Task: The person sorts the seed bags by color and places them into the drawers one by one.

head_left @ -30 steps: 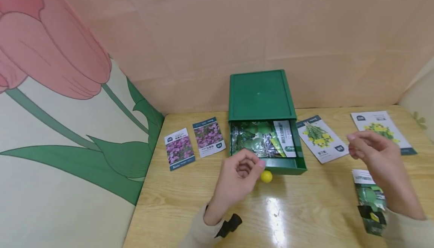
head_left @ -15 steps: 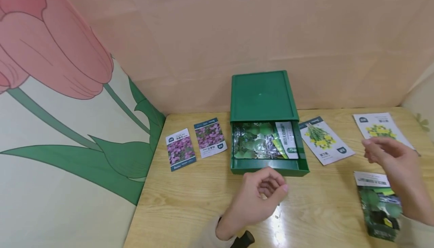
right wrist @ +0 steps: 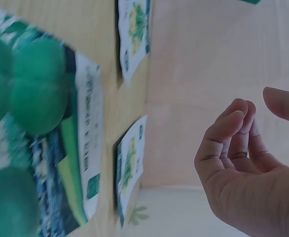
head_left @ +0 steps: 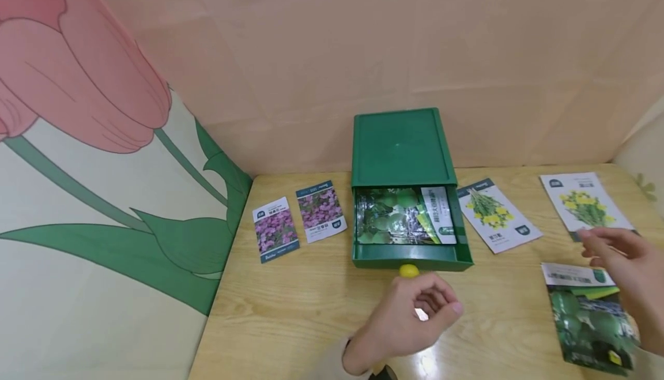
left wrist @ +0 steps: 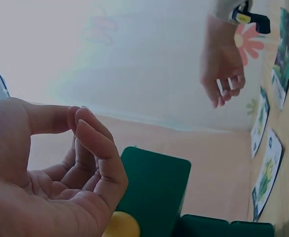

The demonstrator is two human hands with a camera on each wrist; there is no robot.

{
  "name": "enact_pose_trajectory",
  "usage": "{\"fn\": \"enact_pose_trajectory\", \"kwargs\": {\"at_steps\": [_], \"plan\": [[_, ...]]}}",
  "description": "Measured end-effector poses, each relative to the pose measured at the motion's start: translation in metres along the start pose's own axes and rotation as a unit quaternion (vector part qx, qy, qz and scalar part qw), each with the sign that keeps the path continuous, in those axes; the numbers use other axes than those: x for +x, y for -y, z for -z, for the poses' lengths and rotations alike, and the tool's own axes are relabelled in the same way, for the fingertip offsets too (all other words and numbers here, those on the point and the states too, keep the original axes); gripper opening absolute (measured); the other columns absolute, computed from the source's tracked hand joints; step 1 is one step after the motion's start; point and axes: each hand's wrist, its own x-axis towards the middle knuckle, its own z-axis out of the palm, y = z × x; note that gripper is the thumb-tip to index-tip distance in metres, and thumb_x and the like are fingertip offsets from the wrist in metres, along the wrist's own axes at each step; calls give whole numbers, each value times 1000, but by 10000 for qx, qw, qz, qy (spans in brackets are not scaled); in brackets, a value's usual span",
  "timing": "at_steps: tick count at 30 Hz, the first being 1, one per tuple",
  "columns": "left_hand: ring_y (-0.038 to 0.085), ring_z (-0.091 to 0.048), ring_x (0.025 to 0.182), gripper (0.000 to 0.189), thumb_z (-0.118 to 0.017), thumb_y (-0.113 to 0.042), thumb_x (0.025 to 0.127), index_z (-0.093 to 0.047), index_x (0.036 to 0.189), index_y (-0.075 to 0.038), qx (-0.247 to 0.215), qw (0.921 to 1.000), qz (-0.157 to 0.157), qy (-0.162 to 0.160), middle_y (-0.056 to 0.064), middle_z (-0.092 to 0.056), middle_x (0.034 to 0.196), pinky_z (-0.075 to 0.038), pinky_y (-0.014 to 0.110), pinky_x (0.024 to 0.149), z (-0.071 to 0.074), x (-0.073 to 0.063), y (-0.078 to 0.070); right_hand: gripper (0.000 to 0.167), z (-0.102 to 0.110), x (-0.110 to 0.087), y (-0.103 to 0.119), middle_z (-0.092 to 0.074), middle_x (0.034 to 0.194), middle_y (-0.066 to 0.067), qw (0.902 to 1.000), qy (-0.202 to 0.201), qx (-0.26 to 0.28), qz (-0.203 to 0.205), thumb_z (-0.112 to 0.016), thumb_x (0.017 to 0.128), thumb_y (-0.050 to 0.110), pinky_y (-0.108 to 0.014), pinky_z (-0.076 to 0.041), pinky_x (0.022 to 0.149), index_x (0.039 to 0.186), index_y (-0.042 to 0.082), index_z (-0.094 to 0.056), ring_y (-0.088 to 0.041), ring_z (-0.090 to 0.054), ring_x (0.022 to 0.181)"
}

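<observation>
A pink tulip mural fills the left of the frame beside a wooden table. On the table, left of centre, lie two packets apart from each other, the outer pink-flower packet and the inner pink-flower packet.

At centre, a green box stands against the cloth backdrop, its drawer jutting toward the viewer. Inside, a glossy packet printed with round green fruit lies picture up and covers most of the visible floor, leaving a bare strip at the front. Should its edge sit proud, which cannot be told here, it could catch or crease against the box if the drawer slid in; an uneven push might also jam the drawer or shift the whole box.

Below the drawer front, a yellow ball, seemingly its knob, shows just beyond the person's left hand. That hand's fingers are loosely bent and hold nothing; whether they touch the ball is unclear. A careless sweep could knock it.

To the right, a slanted yellow-flower packet lies close beside the drawer; drifting nearer, it could snag. At far right, the right hand, fingers relaxed and slightly curved around nothing, hangs between the far yellow-flower packet and a green-fruit packet on the table; a low wrist or sleeve could drag either askew.
</observation>
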Motion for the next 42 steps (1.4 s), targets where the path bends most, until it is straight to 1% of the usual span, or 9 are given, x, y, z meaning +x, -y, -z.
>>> {"fn": "enact_pose_trajectory", "kwargs": {"at_steps": [5, 14, 17, 21, 23, 29, 32, 35, 42], "plan": [[-12, -59, 78, 12, -65, -11, 107, -68, 108, 1, -467, 9970, 557, 252, 18, -74, 95, -59, 15, 73, -8, 0, 7, 25, 6, 1, -12, -61, 80, 34, 9996, -109, -1, 249, -67, 106, 16, -14, -45, 55, 94, 37, -68, 5, -57, 66], [-11, -59, 77, 13, -64, -15, 109, -68, 110, -4, -549, 9932, 843, 591, 4, -71, 94, -60, 16, 75, -23, 1, 15, 9, 16, 19, -33, -40, 97, 38, 9899, -91, -1402, 213, -60, 110, 32, -17, -44, 63, 107, 39, -63, 13, -40, 80], [-12, -59, 77, 12, -64, -16, 109, -68, 111, -5, -425, 9924, 906, 715, 0, -70, 94, -60, 16, 76, -29, 6, 20, 23, 16, 21, -40, -53, 114, 17, 9820, 154, -1843, 392, -58, 111, 33, -37, -55, 82, 126, 18, -66, -9, -53, 97], [-14, -58, 75, 11, -65, -16, 108, -68, 113, -6, -307, 9901, 1044, 888, -6, -68, 94, -59, 15, 76, -38, 18, 31, 48, 17, 26, -44, -45, 141, -36, 9651, 753, -2375, 812, -58, 112, 21, -75, -39, 102, 146, -11, -48, -58, -41, 124], [-13, -59, 74, 12, -65, -15, 108, -67, 115, -5, -381, 9872, 1168, 1012, -8, -67, 94, -59, 15, 77, -42, 23, 39, 45, 18, 30, -47, -47, 140, -39, 9480, 1065, -2773, 1143, -63, 109, 13, -75, -39, 99, 144, -12, -50, -58, -41, 123], [-5, -69, 77, 20, -63, -17, 109, -64, 126, -6, -602, 9688, 1933, 1432, -16, -63, 98, -59, 18, 73, -55, 37, 61, 44, 29, 40, -59, -56, 122, -43, 8858, 1861, -3691, 2109, -78, 84, -9, -75, -44, 82, 125, -14, -63, -63, -48, 107], [-8, -68, 78, 20, -65, -22, 109, -64, 127, -14, -141, 9617, 2233, 1587, -22, -64, 99, -56, 15, 72, -65, 38, 70, 41, 33, 41, -68, -63, 114, -40, 8690, 1981, -3845, 2403, -78, 76, -14, -69, -48, 77, 117, -12, -70, -59, -54, 101], [-13, -65, 80, 21, -66, -24, 108, -63, 128, -20, 311, 9533, 2409, 1793, -24, -67, 103, -55, 12, 73, -77, 38, 79, 40, 33, 41, -72, -64, 109, -37, 8628, 1965, -3936, 2490, -78, 74, -17, -67, -50, 76, 113, -12, -71, -57, -56, 98], [-11, -67, 96, 27, -61, -28, 110, -60, 137, -26, 273, 9211, 3150, 2271, -27, -70, 113, -52, 12, 83, -103, 41, 99, 38, 30, 41, -74, -61, 110, -41, 8765, 1815, -3919, 2125, -76, 75, -17, -72, -43, 82, 112, -16, -68, -59, -51, 102]]}}
